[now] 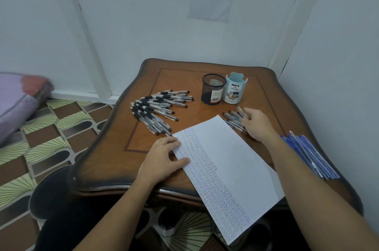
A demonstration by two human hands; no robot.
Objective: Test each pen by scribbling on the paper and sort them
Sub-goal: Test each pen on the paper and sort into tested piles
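Note:
A white sheet of paper (231, 160) lies slanted on the brown wooden table (114, 148), its left strip covered in small scribbles. My left hand (162, 156) lies flat on the paper's left edge with the fingers spread. My right hand (256, 123) reaches over a small pile of black pens (231, 117) past the paper's far corner, and its fingers curl round a pen there. A large fanned heap of black-capped pens (160, 109) lies at the table's left. A bundle of blue pens (311, 154) lies at the right edge.
A black mesh pen cup (212, 89) and a pale blue desk organizer (234, 89) stand side by side at the back of the table. White walls close in behind and to the right. Patterned floor and a purple bundle (18, 103) lie to the left.

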